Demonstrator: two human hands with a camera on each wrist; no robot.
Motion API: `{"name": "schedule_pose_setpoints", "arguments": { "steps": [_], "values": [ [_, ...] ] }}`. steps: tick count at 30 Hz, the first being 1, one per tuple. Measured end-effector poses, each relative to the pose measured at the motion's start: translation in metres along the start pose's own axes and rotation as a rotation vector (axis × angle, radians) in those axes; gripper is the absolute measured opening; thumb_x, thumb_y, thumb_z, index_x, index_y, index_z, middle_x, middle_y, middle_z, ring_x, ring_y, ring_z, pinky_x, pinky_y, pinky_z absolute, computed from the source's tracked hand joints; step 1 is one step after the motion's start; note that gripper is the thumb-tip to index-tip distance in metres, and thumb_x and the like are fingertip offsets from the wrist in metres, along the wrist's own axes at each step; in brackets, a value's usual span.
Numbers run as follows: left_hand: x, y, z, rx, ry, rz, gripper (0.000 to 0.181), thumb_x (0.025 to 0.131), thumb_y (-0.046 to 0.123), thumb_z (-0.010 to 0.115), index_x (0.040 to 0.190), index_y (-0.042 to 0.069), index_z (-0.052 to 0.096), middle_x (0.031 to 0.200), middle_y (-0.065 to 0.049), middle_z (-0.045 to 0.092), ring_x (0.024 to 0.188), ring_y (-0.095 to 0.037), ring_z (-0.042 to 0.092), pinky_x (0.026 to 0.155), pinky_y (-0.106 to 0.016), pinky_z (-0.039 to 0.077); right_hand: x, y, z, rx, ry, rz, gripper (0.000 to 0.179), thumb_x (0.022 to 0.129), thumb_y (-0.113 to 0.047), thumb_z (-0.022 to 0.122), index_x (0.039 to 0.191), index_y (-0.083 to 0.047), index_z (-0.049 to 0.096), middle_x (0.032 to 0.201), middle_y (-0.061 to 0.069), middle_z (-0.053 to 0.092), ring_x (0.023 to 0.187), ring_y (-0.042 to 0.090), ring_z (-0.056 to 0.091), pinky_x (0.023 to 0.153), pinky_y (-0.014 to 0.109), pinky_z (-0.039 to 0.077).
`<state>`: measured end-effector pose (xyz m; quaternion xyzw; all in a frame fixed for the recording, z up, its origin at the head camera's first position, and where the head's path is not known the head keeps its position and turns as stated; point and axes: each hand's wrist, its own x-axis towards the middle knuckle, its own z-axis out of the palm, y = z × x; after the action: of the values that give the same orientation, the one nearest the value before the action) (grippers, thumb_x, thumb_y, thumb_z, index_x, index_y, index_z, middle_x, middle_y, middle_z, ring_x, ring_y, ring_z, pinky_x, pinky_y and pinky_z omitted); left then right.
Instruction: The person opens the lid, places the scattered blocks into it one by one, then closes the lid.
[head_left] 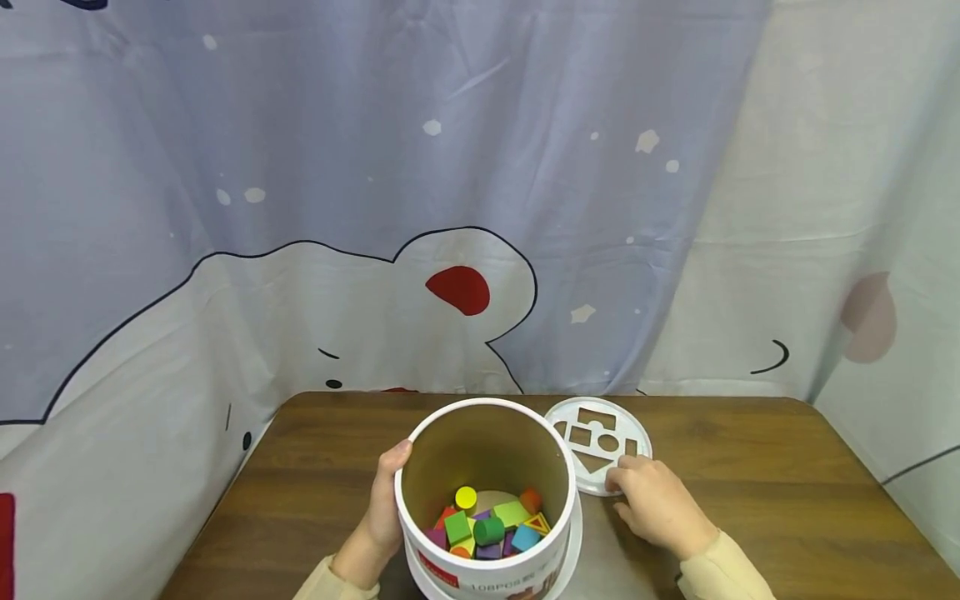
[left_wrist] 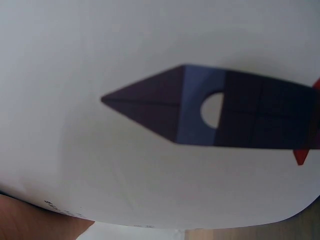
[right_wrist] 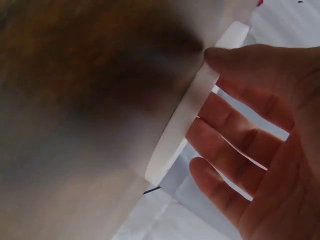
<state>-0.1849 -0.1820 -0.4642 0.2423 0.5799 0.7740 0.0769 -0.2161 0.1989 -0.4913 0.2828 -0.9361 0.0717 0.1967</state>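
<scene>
A white round bucket (head_left: 486,402) stands at the front middle of the table with its top uncovered. Colourful toy blocks (head_left: 489,531) lie in its bottom, among them cubes, cylinders and a triangle. My left hand (head_left: 379,504) grips the bucket's left rim, its fingers hidden behind the wall. The bucket's printed white side (left_wrist: 125,170) fills the left wrist view. To the right lies a white shape-sorter lid (head_left: 600,442) with cut-out holes. My right hand (head_left: 663,504) pinches its near right edge; thumb and fingers lie on either side of the rim (right_wrist: 180,120).
A white disc-like rim (head_left: 574,542) shows around the bucket's lower part. Beneath is a brown wooden table (head_left: 780,483), with a grey patch (head_left: 600,558) right of the bucket. A printed curtain (head_left: 360,167) hangs behind the table's far edge.
</scene>
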Motion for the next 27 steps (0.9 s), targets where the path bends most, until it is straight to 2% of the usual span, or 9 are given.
{"name": "schedule_pose_setpoints", "arguments": {
  "steps": [3, 7, 11, 15, 18, 22, 24, 27],
  "values": [
    [0.0, -0.004, -0.002, -0.014, -0.011, 0.009, 0.065, 0.11, 0.048, 0.015, 0.153, 0.007, 0.04, 0.147, -0.004, 0.054, 0.135, -0.018, 0.052, 0.116, -0.038, 0.04, 0.0, -0.001, 0.004, -0.036, 0.029, -0.015, 0.028, 0.061, -0.005, 0.085, 0.068, -0.022, 0.064, 0.072, -0.01, 0.06, 0.069, 0.014, 0.062, 0.067, 0.039, 0.052],
    [0.0, 0.001, 0.001, -0.006, -0.025, 0.021, 0.063, 0.109, 0.045, 0.012, 0.153, 0.012, 0.043, 0.146, -0.001, 0.056, 0.135, -0.017, 0.053, 0.116, -0.038, 0.04, 0.0, -0.001, 0.005, -0.043, 0.072, -0.057, 0.035, 0.058, -0.003, 0.079, 0.058, -0.026, 0.053, 0.064, -0.014, 0.051, 0.061, 0.011, 0.057, 0.064, 0.038, 0.047],
    [-0.002, 0.01, 0.007, 0.012, -0.015, 0.027, 0.062, 0.107, 0.049, 0.014, 0.15, 0.018, 0.047, 0.145, 0.003, 0.057, 0.133, -0.016, 0.054, 0.115, -0.038, 0.041, 0.002, -0.001, -0.002, -0.019, 0.142, -0.075, 0.035, 0.053, -0.005, 0.076, 0.061, -0.026, 0.05, 0.066, -0.017, 0.044, 0.063, 0.006, 0.048, 0.064, 0.033, 0.044],
    [-0.001, 0.004, 0.002, -0.002, -0.016, 0.02, 0.063, 0.108, 0.046, 0.012, 0.151, 0.015, 0.046, 0.146, 0.001, 0.057, 0.134, -0.018, 0.054, 0.116, -0.039, 0.041, 0.006, -0.002, -0.021, 0.042, 0.244, -0.054, 0.037, 0.053, -0.006, 0.08, 0.068, -0.026, 0.053, 0.07, -0.017, 0.044, 0.068, 0.002, 0.041, 0.065, 0.028, 0.041],
    [0.0, -0.008, -0.006, -0.023, -0.035, 0.018, 0.065, 0.109, 0.046, 0.01, 0.155, 0.01, 0.039, 0.149, -0.002, 0.054, 0.137, -0.018, 0.053, 0.117, -0.04, 0.04, 0.008, -0.002, -0.04, 0.116, 0.353, -0.03, 0.036, 0.059, -0.004, 0.085, 0.075, -0.023, 0.058, 0.074, -0.016, 0.05, 0.069, 0.001, 0.045, 0.062, 0.025, 0.041],
    [0.001, -0.01, -0.007, -0.022, -0.03, -0.005, 0.07, 0.108, 0.052, 0.012, 0.157, 0.007, 0.034, 0.15, -0.003, 0.052, 0.139, -0.019, 0.051, 0.119, -0.043, 0.039, 0.008, -0.004, -0.07, 0.255, 0.484, 0.042, 0.033, 0.069, -0.005, 0.089, 0.082, -0.019, 0.063, 0.074, -0.013, 0.052, 0.062, 0.0, 0.044, 0.056, 0.016, 0.038],
    [0.0, -0.008, -0.005, -0.011, -0.024, -0.008, 0.07, 0.108, 0.051, 0.01, 0.157, 0.007, 0.034, 0.151, -0.004, 0.051, 0.139, -0.02, 0.05, 0.119, -0.043, 0.038, 0.006, -0.006, -0.086, 0.356, 0.524, 0.111, 0.031, 0.073, -0.003, 0.089, 0.084, -0.017, 0.064, 0.071, -0.011, 0.051, 0.058, -0.001, 0.042, 0.053, 0.015, 0.035],
    [0.001, -0.004, -0.001, -0.004, -0.018, 0.002, 0.068, 0.109, 0.049, 0.01, 0.156, 0.007, 0.037, 0.15, -0.006, 0.052, 0.138, -0.021, 0.051, 0.118, -0.043, 0.039, 0.002, -0.014, -0.109, 0.575, 0.595, 0.229, 0.025, 0.079, 0.006, 0.083, 0.088, -0.009, 0.065, 0.066, -0.009, 0.054, 0.052, -0.001, 0.045, 0.046, 0.015, 0.036]
  ]
}}
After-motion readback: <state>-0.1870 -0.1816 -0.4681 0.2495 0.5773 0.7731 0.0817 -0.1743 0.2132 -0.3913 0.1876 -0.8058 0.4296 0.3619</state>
